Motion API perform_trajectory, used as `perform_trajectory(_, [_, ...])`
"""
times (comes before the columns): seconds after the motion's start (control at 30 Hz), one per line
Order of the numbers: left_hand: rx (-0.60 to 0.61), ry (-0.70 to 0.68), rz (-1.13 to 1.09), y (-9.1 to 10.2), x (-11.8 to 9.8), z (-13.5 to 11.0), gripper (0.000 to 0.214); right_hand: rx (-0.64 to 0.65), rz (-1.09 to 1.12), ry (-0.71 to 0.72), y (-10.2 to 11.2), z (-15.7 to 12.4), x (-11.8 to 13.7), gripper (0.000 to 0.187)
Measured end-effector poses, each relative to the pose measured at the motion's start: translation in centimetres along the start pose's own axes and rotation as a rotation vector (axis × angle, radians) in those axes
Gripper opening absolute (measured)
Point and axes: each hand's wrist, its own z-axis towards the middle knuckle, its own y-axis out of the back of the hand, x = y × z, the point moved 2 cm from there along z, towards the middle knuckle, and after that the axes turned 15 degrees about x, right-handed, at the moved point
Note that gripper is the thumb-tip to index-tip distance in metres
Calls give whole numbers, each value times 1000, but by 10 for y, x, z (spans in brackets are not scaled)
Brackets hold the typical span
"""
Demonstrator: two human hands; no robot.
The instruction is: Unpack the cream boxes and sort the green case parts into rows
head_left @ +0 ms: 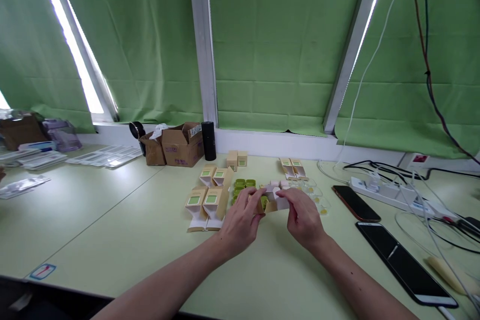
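My left hand (pixel 242 217) and my right hand (pixel 302 215) meet over the middle of the pale green table (pixel 112 220). Together they grip a small tan carton (pixel 270 201) with a white flap, which has a green item inside. Fingers of both hands are curled round it. Just behind the carton sit a few small green pieces (pixel 243 185). To the left lie several open tan cartons with green labels (pixel 208 197). Two more flat cartons (pixel 293 169) lie behind my right hand, next to clear plastic blisters (pixel 317 197).
Two brown cardboard boxes (pixel 176 146) and a black cylinder (pixel 208 141) stand by the window sill. Two phones (pixel 355 203) (pixel 403 262), a white power strip (pixel 390 192) and cables fill the right. White trays (pixel 107 156) and packets lie at the far left.
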Motion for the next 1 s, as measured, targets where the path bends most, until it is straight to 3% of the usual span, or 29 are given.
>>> perform_trajectory(0.2, [-4, 23, -36, -3, 5, -1, 74, 79, -13, 44, 0, 4, 10, 49])
perform_trajectory(0.4, [-18, 34, -81, -4, 7, 0, 73, 43, 31, -5, 3, 4, 14, 40])
perform_trajectory(0.67, [-58, 25, -41, -3, 8, 0, 76, 170, 22, -33, -9, 3, 18, 49])
perform_trajectory(0.93, [-44, -27, 151, -4, -1, 0, 70, 182, 13, -215, -14, 3, 14, 8])
perform_trajectory(1.0, [-33, -59, 217, -4, -4, 0, 68, 204, -9, -268, -15, 4, 15, 7])
